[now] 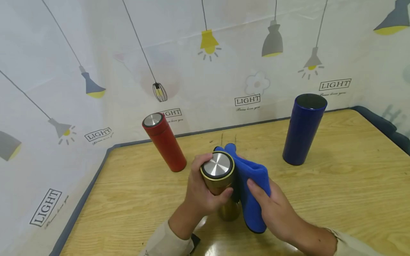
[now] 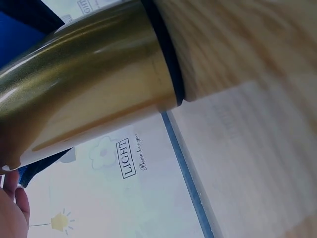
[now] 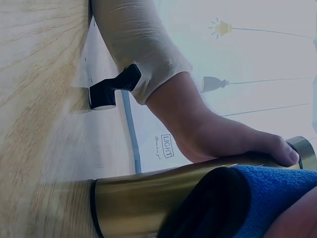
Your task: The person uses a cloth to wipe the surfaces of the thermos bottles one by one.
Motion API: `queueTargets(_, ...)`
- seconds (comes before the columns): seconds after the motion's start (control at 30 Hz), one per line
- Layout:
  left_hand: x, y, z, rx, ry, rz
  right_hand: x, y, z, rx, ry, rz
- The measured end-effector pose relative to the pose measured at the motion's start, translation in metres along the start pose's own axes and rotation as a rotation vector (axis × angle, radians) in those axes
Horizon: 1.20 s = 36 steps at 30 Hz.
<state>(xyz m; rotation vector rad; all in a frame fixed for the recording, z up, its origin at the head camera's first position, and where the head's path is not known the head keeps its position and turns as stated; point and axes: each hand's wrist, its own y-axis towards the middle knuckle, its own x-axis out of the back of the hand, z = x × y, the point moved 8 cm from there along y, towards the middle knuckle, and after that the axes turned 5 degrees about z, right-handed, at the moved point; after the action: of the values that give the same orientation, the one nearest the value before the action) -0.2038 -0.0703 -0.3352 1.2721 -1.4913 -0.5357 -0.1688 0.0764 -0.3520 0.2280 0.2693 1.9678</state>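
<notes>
A gold thermos flask (image 1: 229, 211) with a brushed silver lid and a black base ring is near the middle of the table. My left hand (image 1: 201, 188) grips it just below the lid, thumb across the front. In the left wrist view the flask's gold body (image 2: 99, 74) fills the upper left. My right hand (image 1: 278, 206) holds a folded blue cloth (image 1: 254, 199) with dark edging, thumb on its near face. The cloth lies along the flask's right side, also in the right wrist view, where the blue cloth (image 3: 277, 193) overlaps the gold body.
A red thermos flask (image 1: 168, 145) with a silver lid stands back left. At the back right stands a dark blue cylinder (image 1: 302, 133) with a black top. Behind the wooden table (image 1: 352, 185) hangs a white wall sheet (image 1: 192, 71) printed with lamps.
</notes>
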Motion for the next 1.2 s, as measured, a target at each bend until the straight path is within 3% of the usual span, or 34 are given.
queueTargets(0.17,0.005,0.004,-0.011,-0.121,0.188,-0.069,0.001,-0.001,0.003,0.019,0.004,-0.004)
queueTargets(0.27,0.007,0.005,-0.014,-0.166,0.25,-0.086,0.0,0.0,0.003,0.028,0.018,-0.001)
queueTargets(0.6,0.005,0.008,-0.012,-0.162,0.217,-0.041,0.003,-0.002,0.007,0.047,0.044,-0.019)
queueTargets(0.9,0.005,0.004,-0.01,-0.136,0.192,-0.053,0.0,0.001,-0.004,-0.052,0.033,0.005)
queueTargets(1.2,0.005,0.003,-0.011,-0.153,0.194,-0.072,0.001,0.0,-0.011,-0.123,0.006,-0.017)
